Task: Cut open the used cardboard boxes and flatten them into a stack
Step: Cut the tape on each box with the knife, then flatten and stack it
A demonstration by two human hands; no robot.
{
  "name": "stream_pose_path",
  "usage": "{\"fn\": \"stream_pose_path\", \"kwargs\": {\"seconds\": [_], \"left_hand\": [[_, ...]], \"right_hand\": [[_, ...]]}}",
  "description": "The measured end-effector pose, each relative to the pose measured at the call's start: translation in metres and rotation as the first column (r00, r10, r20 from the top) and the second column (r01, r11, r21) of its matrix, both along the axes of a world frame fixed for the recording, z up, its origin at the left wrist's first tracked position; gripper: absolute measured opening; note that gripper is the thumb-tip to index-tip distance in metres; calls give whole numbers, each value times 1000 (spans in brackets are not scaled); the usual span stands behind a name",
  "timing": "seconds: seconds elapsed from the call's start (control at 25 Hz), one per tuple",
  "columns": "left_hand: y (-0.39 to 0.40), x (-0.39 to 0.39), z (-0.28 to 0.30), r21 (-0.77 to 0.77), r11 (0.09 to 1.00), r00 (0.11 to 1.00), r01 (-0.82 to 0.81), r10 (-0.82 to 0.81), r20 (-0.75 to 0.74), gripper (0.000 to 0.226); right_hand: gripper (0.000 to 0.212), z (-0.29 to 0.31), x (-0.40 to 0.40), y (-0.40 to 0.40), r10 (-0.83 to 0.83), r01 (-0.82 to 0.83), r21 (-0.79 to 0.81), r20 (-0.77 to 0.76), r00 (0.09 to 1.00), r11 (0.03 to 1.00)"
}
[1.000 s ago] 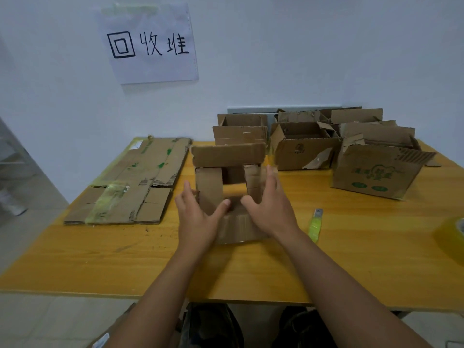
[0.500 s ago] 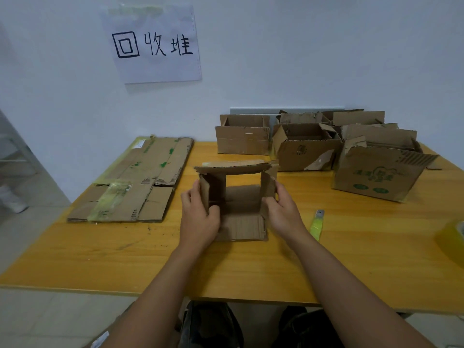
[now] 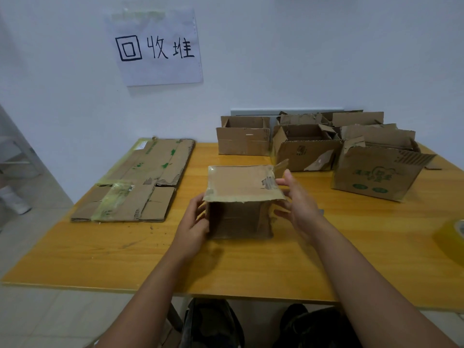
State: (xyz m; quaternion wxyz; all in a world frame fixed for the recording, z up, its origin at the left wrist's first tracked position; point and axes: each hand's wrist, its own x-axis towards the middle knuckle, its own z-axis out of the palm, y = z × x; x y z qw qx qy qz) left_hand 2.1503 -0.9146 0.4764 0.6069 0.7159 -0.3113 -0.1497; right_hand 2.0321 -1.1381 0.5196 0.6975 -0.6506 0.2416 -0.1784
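A small cardboard box (image 3: 241, 197) stands on the wooden table (image 3: 251, 267) in front of me, its taped side facing up and its open end toward me. My left hand (image 3: 193, 224) grips the box's left wall. My right hand (image 3: 298, 204) is at the box's right side with fingers spread, touching the top panel's right edge. A stack of flattened cardboard (image 3: 140, 182) lies on the table's left part.
Several open cardboard boxes stand at the back right, among them a plain one (image 3: 243, 139), one with torn tape (image 3: 305, 151) and one with green print (image 3: 376, 172). A yellow tape roll (image 3: 452, 239) sits at the right edge. A paper sign (image 3: 155, 46) hangs on the wall.
The box has been turned over so that its taped panel now faces up. My right hand has loosened to spread fingers at the right edge. The green cutter is now hidden.
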Motion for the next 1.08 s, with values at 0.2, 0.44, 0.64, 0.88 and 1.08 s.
{"fn": "stream_pose_path", "kwargs": {"seconds": [0.2,0.44,0.64,0.88,1.08], "left_hand": [[-3,-1,18,-168,984,996,-59,45,-83,59],[-18,-1,49,-206,966,988,-153,150,-30,49],[-24,-9,51,-139,960,966,-241,251,59,28],[-17,-1,33,-250,967,999,-39,32,-33,20],[-24,-6,34,-110,979,985,-170,166,-43,22]], "right_hand": [[55,10,1,-6,13,-2,-245,46,999,970],[51,4,2,-1,120,-67,-298,162,980,952],[39,-8,4,10,-6,3,13,243,970,1000],[98,-2,8,15,-158,110,232,202,967,967],[69,-2,13,14,-169,157,147,69,983,976]]}}
